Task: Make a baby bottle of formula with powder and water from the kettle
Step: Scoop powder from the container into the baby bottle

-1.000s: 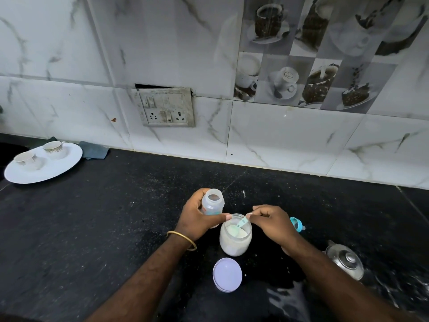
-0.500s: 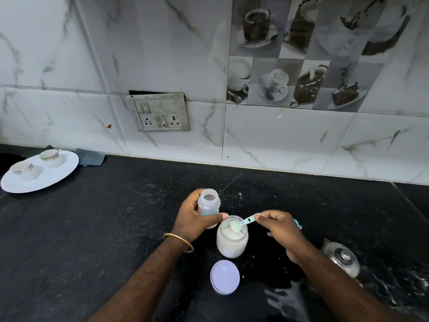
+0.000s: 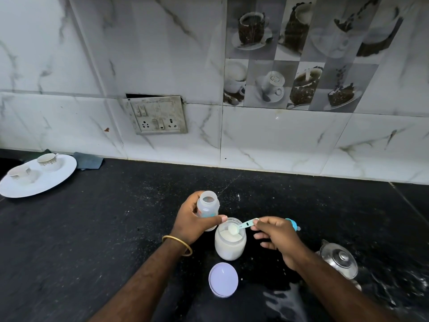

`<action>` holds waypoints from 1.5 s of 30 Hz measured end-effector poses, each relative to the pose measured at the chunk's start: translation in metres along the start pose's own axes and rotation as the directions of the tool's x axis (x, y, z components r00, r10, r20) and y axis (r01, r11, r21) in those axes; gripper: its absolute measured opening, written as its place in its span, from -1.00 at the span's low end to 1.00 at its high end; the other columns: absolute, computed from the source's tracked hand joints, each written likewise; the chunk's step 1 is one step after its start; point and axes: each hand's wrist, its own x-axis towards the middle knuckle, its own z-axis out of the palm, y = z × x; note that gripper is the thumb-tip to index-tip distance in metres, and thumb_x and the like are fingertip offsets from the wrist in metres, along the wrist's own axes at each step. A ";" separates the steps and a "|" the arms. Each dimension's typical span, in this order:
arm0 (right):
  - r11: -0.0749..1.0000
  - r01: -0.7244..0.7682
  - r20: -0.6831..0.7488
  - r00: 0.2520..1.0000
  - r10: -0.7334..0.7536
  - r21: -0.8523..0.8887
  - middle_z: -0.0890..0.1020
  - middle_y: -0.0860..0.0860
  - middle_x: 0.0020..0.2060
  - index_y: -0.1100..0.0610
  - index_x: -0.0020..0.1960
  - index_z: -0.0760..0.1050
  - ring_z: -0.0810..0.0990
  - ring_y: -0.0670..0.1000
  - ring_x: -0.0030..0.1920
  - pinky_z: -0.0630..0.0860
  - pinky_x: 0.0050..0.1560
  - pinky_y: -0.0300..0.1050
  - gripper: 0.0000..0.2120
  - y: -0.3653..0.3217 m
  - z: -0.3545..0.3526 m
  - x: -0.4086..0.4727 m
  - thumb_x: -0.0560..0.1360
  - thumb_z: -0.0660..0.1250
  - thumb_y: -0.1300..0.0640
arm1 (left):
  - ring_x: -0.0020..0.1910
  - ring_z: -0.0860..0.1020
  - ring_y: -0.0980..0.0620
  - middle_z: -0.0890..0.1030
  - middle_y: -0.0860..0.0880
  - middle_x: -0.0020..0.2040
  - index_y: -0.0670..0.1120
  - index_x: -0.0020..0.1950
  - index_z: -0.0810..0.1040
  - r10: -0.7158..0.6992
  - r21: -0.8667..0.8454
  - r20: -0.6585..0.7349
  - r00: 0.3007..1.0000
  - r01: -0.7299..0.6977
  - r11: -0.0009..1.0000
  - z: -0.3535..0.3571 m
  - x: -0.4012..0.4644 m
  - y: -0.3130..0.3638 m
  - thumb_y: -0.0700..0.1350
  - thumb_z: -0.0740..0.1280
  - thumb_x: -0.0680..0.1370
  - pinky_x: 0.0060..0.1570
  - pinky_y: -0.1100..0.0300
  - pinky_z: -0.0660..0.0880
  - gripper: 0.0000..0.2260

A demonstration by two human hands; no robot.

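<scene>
Scoop (image 3: 233, 228) is up out of the powder w/ a full heap, hovering over the powder jar (image 3: 230, 242) mouth — first dose abt ready for the bottle (image 3: 207, 209). Right hand (image 3: 276, 235) pinches the scoop handle. Left hand (image 3: 193, 220) grips the open bottle, upright, just behind-left of the jar. Kettle (image 3: 339, 260) sits right of the jar on the desk (image 3: 92, 228).

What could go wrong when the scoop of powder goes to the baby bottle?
1. The scoop looks heaped with powder, and the bottle has a narrow mouth, so some could spill onto the black counter.
2. The left hand holds the bottle right beside the open jar; a bump might tip either.
3. The right hand pinches only the handle's end, so the scoop may wobble.
</scene>
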 end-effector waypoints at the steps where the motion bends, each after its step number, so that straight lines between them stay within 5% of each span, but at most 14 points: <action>1: 0.999 -0.027 0.005 1.000 0.027 0.033 0.76 0.02 -0.11 0.13 -0.04 0.68 0.67 -0.09 -0.21 0.56 -0.32 -0.22 -0.88 0.000 0.000 0.000 0.53 0.43 0.10 | -0.06 0.63 0.17 0.68 0.02 0.01 0.02 0.08 0.60 0.000 0.003 0.002 1.000 0.000 1.000 0.000 0.000 0.000 -0.20 0.69 0.22 -0.06 0.30 0.59 -0.50; 9: 0.963 -0.149 0.029 0.989 0.147 0.226 0.76 0.06 -0.15 0.18 0.05 0.64 0.70 -0.04 -0.24 0.60 -0.34 -0.15 -0.84 -0.003 0.000 0.002 0.50 0.45 0.14 | -0.11 0.62 0.21 0.67 0.11 -0.08 0.07 0.01 0.60 0.023 0.003 -0.004 1.000 -0.023 1.000 0.001 0.003 0.008 -0.23 0.68 0.22 -0.09 0.32 0.58 -0.52; 19: 0.966 -0.164 0.030 0.987 0.161 0.200 0.75 0.06 -0.18 0.19 0.05 0.64 0.71 -0.01 -0.20 0.61 -0.29 -0.13 -0.83 0.003 0.006 0.005 0.50 0.45 0.13 | -0.11 0.62 0.30 0.67 0.27 -0.08 0.09 0.02 0.58 0.025 0.017 0.019 1.000 -0.025 1.000 0.002 0.004 0.010 -0.22 0.68 0.22 -0.13 0.41 0.55 -0.51; 29: 0.980 -0.149 0.015 0.989 0.148 0.131 0.73 0.02 -0.24 0.18 -0.04 0.66 0.69 -0.03 -0.24 0.61 -0.33 -0.17 -0.76 -0.001 0.009 0.001 0.44 0.52 0.01 | -0.07 0.63 0.20 0.67 0.19 -0.05 0.26 -0.03 0.60 0.045 0.021 0.039 0.998 -0.046 0.999 0.004 0.003 0.009 -0.17 0.69 0.22 -0.06 0.29 0.59 -0.50; 35: 0.986 -0.135 0.026 0.991 0.133 0.098 0.73 0.08 -0.14 0.19 -0.02 0.65 0.68 -0.01 -0.21 0.62 -0.32 -0.13 -0.79 -0.001 0.007 -0.003 0.48 0.49 0.05 | -0.04 0.64 0.13 0.68 0.11 -0.03 0.18 0.00 0.60 0.035 0.029 0.038 0.999 -0.036 0.999 0.004 0.003 0.008 -0.17 0.69 0.22 0.00 0.19 0.62 -0.52; 45: 0.964 -0.164 0.036 0.986 0.160 0.210 0.73 0.08 -0.15 0.21 0.06 0.63 0.70 0.00 -0.19 0.63 -0.31 -0.11 -0.77 -0.018 0.001 -0.017 0.49 0.48 0.10 | -0.03 0.64 0.11 0.68 0.07 -0.01 0.23 -0.01 0.61 0.029 0.012 0.043 0.999 -0.030 0.999 0.009 0.006 0.014 -0.06 0.69 0.16 0.00 0.18 0.63 -0.51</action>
